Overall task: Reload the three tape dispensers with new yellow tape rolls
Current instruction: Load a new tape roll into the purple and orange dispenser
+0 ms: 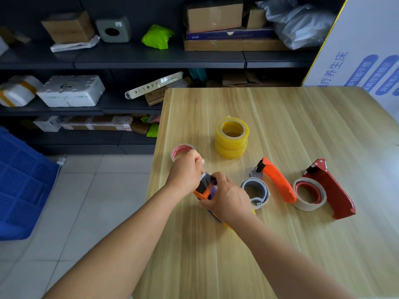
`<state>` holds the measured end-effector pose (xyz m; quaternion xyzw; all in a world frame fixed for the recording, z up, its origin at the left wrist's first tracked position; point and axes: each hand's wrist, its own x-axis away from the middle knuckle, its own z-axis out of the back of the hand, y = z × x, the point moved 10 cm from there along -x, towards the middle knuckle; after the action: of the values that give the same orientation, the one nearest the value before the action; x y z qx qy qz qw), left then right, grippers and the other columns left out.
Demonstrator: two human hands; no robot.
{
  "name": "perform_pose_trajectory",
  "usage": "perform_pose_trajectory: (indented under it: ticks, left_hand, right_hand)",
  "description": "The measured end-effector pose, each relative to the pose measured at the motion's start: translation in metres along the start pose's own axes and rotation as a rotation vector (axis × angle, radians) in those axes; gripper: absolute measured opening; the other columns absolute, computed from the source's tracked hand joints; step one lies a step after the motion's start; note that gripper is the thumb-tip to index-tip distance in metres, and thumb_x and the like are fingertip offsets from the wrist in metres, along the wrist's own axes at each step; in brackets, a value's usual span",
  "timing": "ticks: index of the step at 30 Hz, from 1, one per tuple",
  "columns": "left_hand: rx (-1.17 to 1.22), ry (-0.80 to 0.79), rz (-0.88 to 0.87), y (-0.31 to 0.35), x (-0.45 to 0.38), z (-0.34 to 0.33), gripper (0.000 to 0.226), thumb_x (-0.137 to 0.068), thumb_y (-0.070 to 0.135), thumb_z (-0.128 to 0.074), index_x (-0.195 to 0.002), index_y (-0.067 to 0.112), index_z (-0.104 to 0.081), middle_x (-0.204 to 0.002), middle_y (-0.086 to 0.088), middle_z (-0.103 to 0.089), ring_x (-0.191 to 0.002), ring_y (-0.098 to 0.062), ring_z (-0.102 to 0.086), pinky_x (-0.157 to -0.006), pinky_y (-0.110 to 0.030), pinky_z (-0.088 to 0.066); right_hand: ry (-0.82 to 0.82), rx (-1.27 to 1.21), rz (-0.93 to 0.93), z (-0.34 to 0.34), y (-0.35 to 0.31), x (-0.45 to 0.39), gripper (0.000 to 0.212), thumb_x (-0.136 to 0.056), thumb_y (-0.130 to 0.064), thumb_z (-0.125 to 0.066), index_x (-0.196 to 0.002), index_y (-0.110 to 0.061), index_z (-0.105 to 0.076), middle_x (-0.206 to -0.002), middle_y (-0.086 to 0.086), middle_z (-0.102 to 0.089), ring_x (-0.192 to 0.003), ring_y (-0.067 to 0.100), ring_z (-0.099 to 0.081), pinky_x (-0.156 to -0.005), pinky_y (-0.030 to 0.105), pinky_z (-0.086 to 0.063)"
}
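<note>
An orange and purple tape dispenser (205, 189) sits near the table's left edge. My right hand (228, 196) grips its body, and my left hand (186, 172) pinches the tape end at its black head. Two yellow tape rolls (232, 138) stand stacked in the middle of the table. A nearly empty roll with a red core (181, 151) lies just behind my left hand. To the right lie an orange dispenser (278, 180) with a grey hub (255, 192) and a red dispenser (330, 188) holding a white roll with a red core (308, 194).
The wooden table (280, 244) has its left edge close to my left hand, with tiled floor below. A blue crate (23, 182) stands on the floor at left. Dark shelves (129, 59) with boxes and parcels run behind. A white printed box (362, 52) stands at the far right.
</note>
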<state>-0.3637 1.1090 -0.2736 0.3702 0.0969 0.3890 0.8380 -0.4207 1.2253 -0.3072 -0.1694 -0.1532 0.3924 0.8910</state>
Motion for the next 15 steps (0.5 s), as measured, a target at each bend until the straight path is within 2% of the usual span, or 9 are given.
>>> perform_pose_trajectory:
  ticks: [2,7,11,15]
  left_hand:
    - [0.041,0.019,0.017,-0.004,-0.001,0.0,0.023,-0.098,0.019,-0.042,-0.081,0.009,-0.053,-0.077,-0.001,-0.068,-0.075,-0.021,-0.064,-0.072,-0.038,-0.054]
    - [0.168,0.065,0.112,-0.021,0.001,0.001,0.027,-0.098,0.017,-0.043,-0.073,0.022,-0.048,-0.073,0.004,-0.064,-0.076,-0.022,-0.068,-0.073,-0.046,-0.058]
    - [0.152,0.102,0.097,-0.019,0.0,0.004,0.024,-0.097,0.017,-0.041,-0.075,0.017,-0.05,-0.074,-0.005,-0.068,-0.072,-0.023,-0.068,-0.069,-0.047,-0.058]
    - [0.141,0.13,0.101,-0.021,-0.003,0.006,0.025,-0.098,0.019,-0.041,-0.074,0.02,-0.048,-0.076,-0.009,-0.068,-0.071,-0.026,-0.068,-0.068,-0.047,-0.058]
  right_hand:
    - [0.02,-0.038,-0.021,0.003,0.004,0.0,0.058,-0.072,-0.05,-0.068,-0.117,-0.023,-0.043,-0.109,-0.004,-0.061,-0.088,0.024,-0.063,-0.065,0.03,-0.043]
    - [0.017,-0.05,-0.043,0.007,0.01,-0.002,0.059,-0.071,-0.05,-0.069,-0.118,-0.024,-0.043,-0.105,-0.005,-0.062,-0.084,0.022,-0.063,-0.065,0.029,-0.045]
    - [0.014,-0.033,-0.032,0.007,0.01,-0.004,0.058,-0.071,-0.051,-0.069,-0.118,-0.025,-0.044,-0.104,-0.005,-0.063,-0.083,0.021,-0.063,-0.064,0.028,-0.045]
    - [0.01,-0.045,-0.024,0.009,0.011,-0.005,0.06,-0.07,-0.053,-0.07,-0.117,-0.025,-0.045,-0.103,-0.005,-0.064,-0.083,0.022,-0.064,-0.064,0.029,-0.046]
